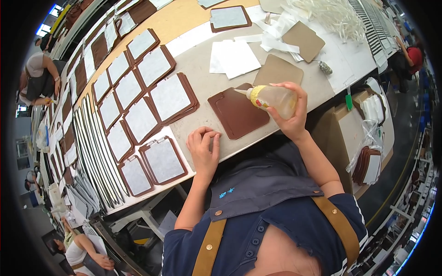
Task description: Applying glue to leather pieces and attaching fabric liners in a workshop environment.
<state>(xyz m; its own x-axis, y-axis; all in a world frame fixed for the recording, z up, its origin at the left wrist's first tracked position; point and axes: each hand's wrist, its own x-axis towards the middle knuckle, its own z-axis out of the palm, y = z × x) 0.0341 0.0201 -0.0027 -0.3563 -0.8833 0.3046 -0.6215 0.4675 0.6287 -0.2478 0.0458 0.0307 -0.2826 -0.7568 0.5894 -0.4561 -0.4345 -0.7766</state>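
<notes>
My right hand (294,110) is wrapped round a clear squeeze bottle (282,102) with a yellow label and a long thin nozzle. It is tilted so the nozzle points left, over the upper edge of a brown leather panel (240,115). The panel lies flat on the grey work surface in front of me. A thin raised or wet-looking line runs along its left and upper edges. Left of the panel, my left hand (203,146) rests near the table's front edge, fingers curled in, with nothing visible in them.
Stacks of brown panels with pale sheets (171,97) stand in rows to the left, beside long dark strips (99,152). Beyond the work lie white sheets (235,59), taupe panels (279,70) and a heap of white ribbons (324,20). A cardboard box (386,142) stands right; co-workers sit left.
</notes>
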